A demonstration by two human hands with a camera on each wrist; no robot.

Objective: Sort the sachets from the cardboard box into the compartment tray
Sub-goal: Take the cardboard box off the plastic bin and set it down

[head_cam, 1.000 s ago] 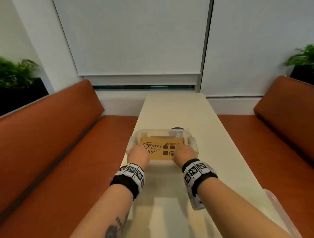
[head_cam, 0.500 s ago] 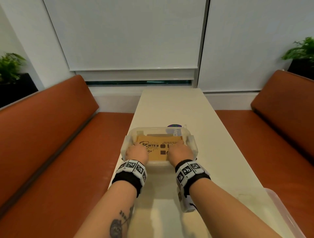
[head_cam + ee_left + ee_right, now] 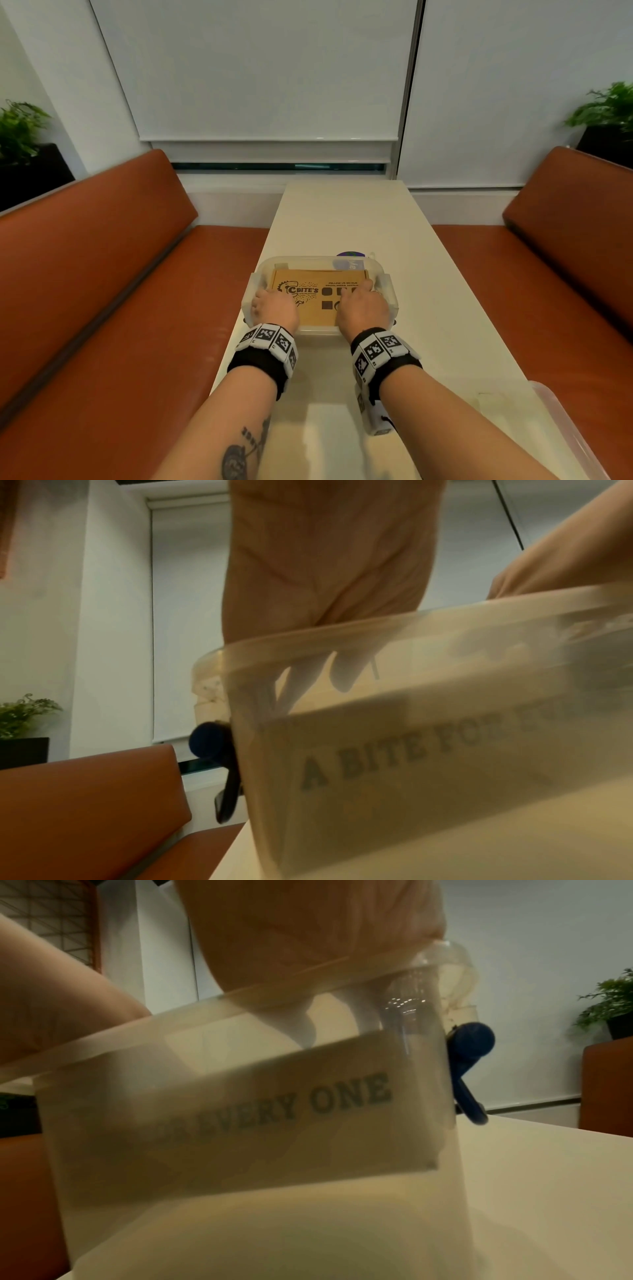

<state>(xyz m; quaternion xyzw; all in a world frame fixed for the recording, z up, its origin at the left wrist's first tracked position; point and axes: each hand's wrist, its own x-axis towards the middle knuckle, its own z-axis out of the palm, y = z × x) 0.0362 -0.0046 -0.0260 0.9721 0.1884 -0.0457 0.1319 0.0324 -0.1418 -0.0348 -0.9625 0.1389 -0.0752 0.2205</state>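
Note:
A brown cardboard box [image 3: 313, 308] printed "CBITE'S" lies inside a clear plastic tub [image 3: 318, 330] on the table. My left hand [image 3: 274, 308] grips the box's left end, its fingers [image 3: 346, 674] reaching down inside the tub wall. My right hand [image 3: 363, 306] is spread over the box top, fingertips at its right end. In the right wrist view the box [image 3: 257, 1123] sits tilted, its lower edge above the tub floor. No sachets show. A clear plastic tray or lid [image 3: 561, 428] lies at the table's near right corner; I cannot tell if it has compartments.
The long cream table [image 3: 349, 219] runs away toward the window, between two orange benches [image 3: 102, 274] [image 3: 565, 257]. A purple item [image 3: 349, 262] shows at the tub's far right corner. Blue latches [image 3: 212, 750] [image 3: 469, 1053] hang on the tub's ends.
Both hands have moved from the box's near edge further into the tub. The left now sits at the left end, and the right's fingers have spread toward the right end.

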